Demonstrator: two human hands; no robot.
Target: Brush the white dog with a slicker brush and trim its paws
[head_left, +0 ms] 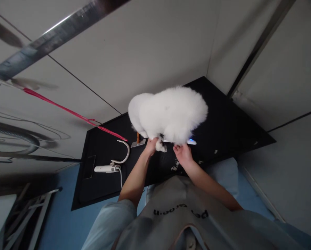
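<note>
A fluffy white dog point(171, 109) is on the black table, its body across the middle of my view. My left hand point(151, 146) is closed around one of its lower legs, and the paw point(160, 146) sticks out beside my fingers. My right hand point(183, 153) is just to the right of the paw, close under the dog's fur, with its fingers curled. A slim white clipper point(192, 142) with a blue light shows past that hand; fur and fingers hide most of it. Small tufts of cut hair point(174, 168) lie below.
On the left of the black table point(82, 192) are a white corded tool point(107, 168), a curved white band point(126, 154), a dark flat phone-like object point(89, 166) and a wooden-handled brush point(138, 142). A pink leash point(66, 110) runs down from a metal bar point(48, 41). Walls stand behind.
</note>
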